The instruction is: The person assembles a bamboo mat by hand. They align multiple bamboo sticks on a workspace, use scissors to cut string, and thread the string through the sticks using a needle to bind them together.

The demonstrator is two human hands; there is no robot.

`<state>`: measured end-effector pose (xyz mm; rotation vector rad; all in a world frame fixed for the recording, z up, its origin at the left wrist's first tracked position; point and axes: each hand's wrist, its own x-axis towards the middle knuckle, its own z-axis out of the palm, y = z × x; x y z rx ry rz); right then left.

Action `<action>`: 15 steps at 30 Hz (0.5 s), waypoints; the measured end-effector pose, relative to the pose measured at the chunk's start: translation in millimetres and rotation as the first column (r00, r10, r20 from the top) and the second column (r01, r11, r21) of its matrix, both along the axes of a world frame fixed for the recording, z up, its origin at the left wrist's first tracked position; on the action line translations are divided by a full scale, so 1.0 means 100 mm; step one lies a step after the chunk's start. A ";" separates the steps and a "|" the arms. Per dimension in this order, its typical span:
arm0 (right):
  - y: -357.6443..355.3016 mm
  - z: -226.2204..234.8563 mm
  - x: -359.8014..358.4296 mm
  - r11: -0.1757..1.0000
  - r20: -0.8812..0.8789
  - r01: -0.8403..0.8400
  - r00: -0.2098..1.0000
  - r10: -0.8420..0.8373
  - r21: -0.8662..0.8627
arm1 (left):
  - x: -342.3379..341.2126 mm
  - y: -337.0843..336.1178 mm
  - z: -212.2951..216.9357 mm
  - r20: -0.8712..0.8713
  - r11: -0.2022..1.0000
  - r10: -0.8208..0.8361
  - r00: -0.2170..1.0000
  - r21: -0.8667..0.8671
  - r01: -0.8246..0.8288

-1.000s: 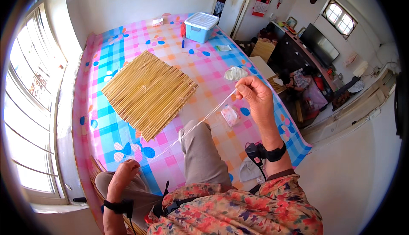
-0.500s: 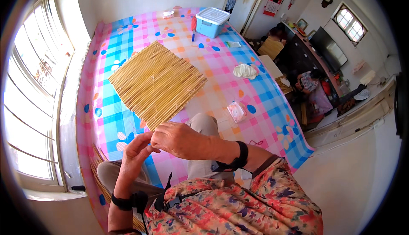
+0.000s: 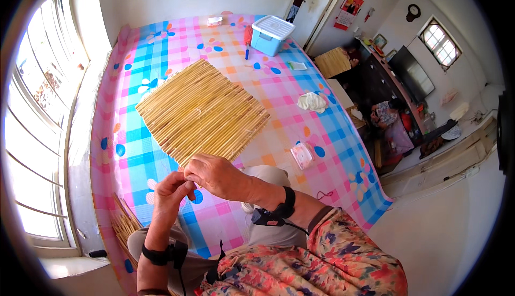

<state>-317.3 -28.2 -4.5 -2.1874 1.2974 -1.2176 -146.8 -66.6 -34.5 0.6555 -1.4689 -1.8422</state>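
A mat of straw-coloured reed stalks (image 3: 201, 111), laid side by side and tied with thin string, lies on the checked, flowered sheet. By its near edge my two hands meet. My left hand (image 3: 170, 191) is closed in a pinch, thumb against fingers. Over it bends my right hand (image 3: 219, 178), also closed, its fingertips touching the left ones and partly covering the mat's near corner. Whatever the fingertips pinch is too small or hidden to make out. Loose stalks (image 3: 125, 222) lie beside my left leg.
A light-blue storage box (image 3: 266, 44) with a white lid stands at the far side, a blue pen (image 3: 247, 54) near it. To the right lie a white cloth (image 3: 311, 102) and a pink packet (image 3: 303, 155). Other people sit beyond the right edge, one near another reed mat (image 3: 332, 62).
My joined hands have shifted slightly left, still pinching together at the mat's near edge. My right forearm has swung a little left, and the whole view has tilted slightly.
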 end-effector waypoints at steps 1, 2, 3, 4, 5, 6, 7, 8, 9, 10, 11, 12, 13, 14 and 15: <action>-0.07 -0.04 0.01 1.000 0.030 -0.003 1.000 0.002 0.016 | 0.02 -0.06 -0.09 -0.011 0.999 0.027 1.000 0.023 -0.027; -0.15 -0.09 0.02 0.999 0.037 -0.006 0.999 0.005 0.035 | 0.05 -0.12 -0.19 -0.022 0.997 0.056 0.998 0.045 -0.055; -0.23 -0.13 0.02 0.999 0.042 -0.011 0.999 0.008 0.054 | 0.06 -0.17 -0.26 -0.033 0.994 0.087 0.996 0.067 -0.085; -0.30 -0.18 0.04 0.997 0.050 -0.016 0.999 0.012 0.074 | 0.07 -0.20 -0.29 -0.055 0.989 0.118 0.992 0.099 -0.112; -0.36 -0.23 0.05 0.995 0.057 -0.020 0.998 0.014 0.098 | 0.07 -0.25 -0.34 -0.047 0.986 0.126 0.991 0.114 -0.120; -0.43 -0.27 0.06 0.992 0.063 -0.026 0.998 0.018 0.122 | 0.08 -0.30 -0.38 -0.042 0.983 0.137 0.990 0.128 -0.131; -0.51 -0.32 0.10 0.988 0.070 -0.040 0.997 0.030 0.150 | 0.12 -0.35 -0.43 -0.034 0.978 0.155 0.987 0.147 -0.149; -0.57 -0.36 0.14 0.987 0.078 -0.044 0.996 0.032 0.155 | 0.15 -0.38 -0.45 -0.021 0.975 0.163 0.986 0.159 -0.157; -0.63 -0.38 0.12 0.986 0.084 -0.050 0.996 0.037 0.162 | 0.13 -0.42 -0.46 -0.011 0.971 0.172 0.985 0.173 -0.168; -0.68 -0.42 0.13 0.983 0.108 -0.068 0.993 0.050 0.171 | 0.15 -0.45 -0.46 0.017 0.964 0.190 0.982 0.188 -0.190; -0.72 -0.42 0.16 0.966 0.172 -0.070 0.985 0.027 0.247 | 0.15 -0.47 -0.42 0.047 0.953 0.211 0.976 0.210 -0.216; -0.76 -0.45 0.22 0.957 0.215 -0.072 0.976 0.010 0.282 | 0.19 -0.51 -0.41 0.060 0.940 0.228 0.972 0.245 -0.236; -0.77 -0.46 0.21 0.938 0.223 -0.061 0.975 -0.018 0.341 | 0.17 -0.52 -0.42 0.032 0.926 0.224 0.974 0.303 -0.223; -0.79 -0.49 0.23 0.921 0.264 -0.088 0.964 -0.017 0.380 | 0.19 -0.54 -0.43 -0.019 0.926 0.221 0.975 0.319 -0.204; -0.81 -0.54 0.26 0.900 0.305 -0.113 0.952 -0.022 0.420 | 0.22 -0.55 -0.44 -0.005 0.922 0.235 0.972 0.317 -0.222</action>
